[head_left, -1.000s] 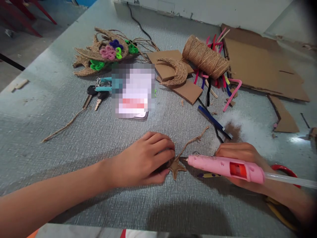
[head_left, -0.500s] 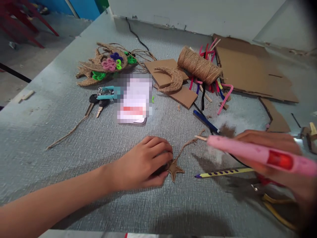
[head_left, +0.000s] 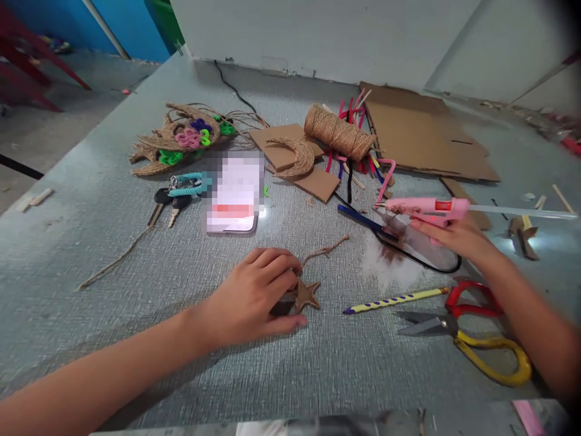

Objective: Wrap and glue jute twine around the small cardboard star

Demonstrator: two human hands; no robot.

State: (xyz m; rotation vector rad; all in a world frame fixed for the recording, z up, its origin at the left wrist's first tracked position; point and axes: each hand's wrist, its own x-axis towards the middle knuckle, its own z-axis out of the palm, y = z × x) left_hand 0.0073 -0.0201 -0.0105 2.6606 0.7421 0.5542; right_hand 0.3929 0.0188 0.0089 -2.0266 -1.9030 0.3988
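1. Your left hand (head_left: 252,297) lay with fingers bent at the star's left side and thumb spread apart from it; you could not tell whether anything was pinched beneath.
2. The brown star (head_left: 307,295) lay on the table (head_left: 318,375), at your left hand's 3 o'clock. A twine tail (head_left: 324,249) ran from beside your fingers toward 2 o'clock.
3. At the star's 2 o'clock, your right hand (head_left: 458,239) gripped the pink glue gun (head_left: 422,209), nozzle toward 9 o'clock.
4. At 3 o'clock lay the spotted pencil (head_left: 394,301), then the scissors (head_left: 450,326), blades parted toward 9 o'clock.
5. Keys (head_left: 170,204) lay at 10 o'clock, the phone (head_left: 233,200) near 11.
6. At 12 o'clock a twine crescent (head_left: 302,160) rested on cardboard pieces (head_left: 324,183), with the twine spool (head_left: 338,132) just beyond.
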